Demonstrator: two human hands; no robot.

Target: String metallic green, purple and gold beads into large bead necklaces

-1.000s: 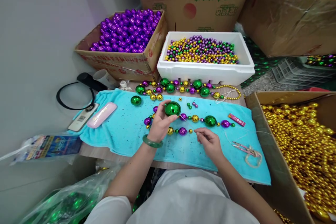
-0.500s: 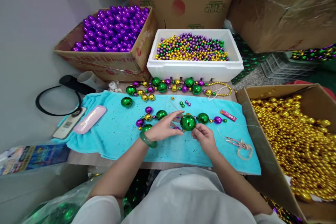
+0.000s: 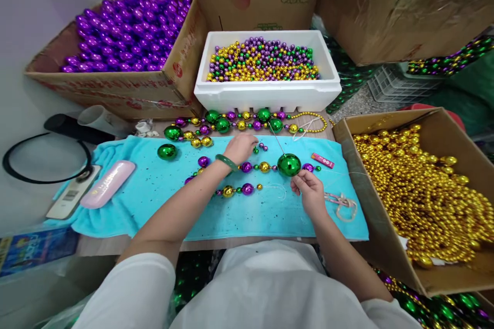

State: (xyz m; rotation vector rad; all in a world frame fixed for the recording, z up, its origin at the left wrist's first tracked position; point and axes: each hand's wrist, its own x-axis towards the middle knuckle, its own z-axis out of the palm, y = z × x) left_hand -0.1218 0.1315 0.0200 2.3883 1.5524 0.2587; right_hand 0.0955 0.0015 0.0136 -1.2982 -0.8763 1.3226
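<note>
Green bead (image 3: 289, 165), pinched over towel (image 3: 247, 221) by right hand (image 3: 310, 188), may be dropped if needle (image 3: 276, 139) is tilted; left hand (image 3: 240, 148) grasp cannot be told.

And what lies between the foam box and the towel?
A bead strand lies between the foam box and the towel; the head view shows it.

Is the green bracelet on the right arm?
No, the green bracelet circles the wrist of the left hand; the right hand, touching the big green bead, has none.
</note>
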